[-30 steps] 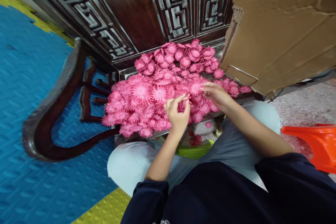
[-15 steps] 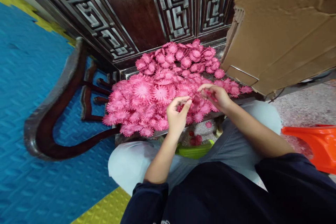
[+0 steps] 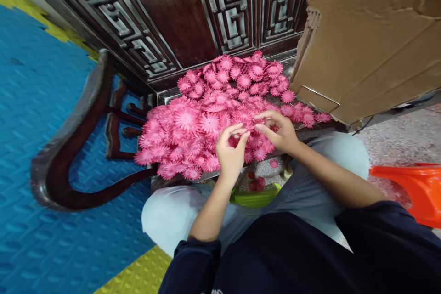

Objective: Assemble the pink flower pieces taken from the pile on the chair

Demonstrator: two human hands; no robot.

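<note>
A big heap of pink paper flowers (image 3: 210, 115) covers the seat of a dark carved wooden chair (image 3: 69, 147). My left hand (image 3: 231, 149) hovers over the heap's near edge, thumb and fingers pinched on a pink flower piece. My right hand (image 3: 279, 131) is close beside it, fingertips pinched on a pink flower piece near the left hand's fingertips. The two hands almost touch above the flowers.
A large cardboard box (image 3: 365, 36) leans at the right of the chair. An orange plastic object (image 3: 413, 190) lies on the floor at right. A green container (image 3: 255, 197) with a few pink bits sits between my knees. Blue and yellow foam mats (image 3: 41, 101) cover the floor at left.
My right hand has moved left from the heap's right side toward my left hand, and its fingers have closed on a flower. The left hand has stayed nearly in place.
</note>
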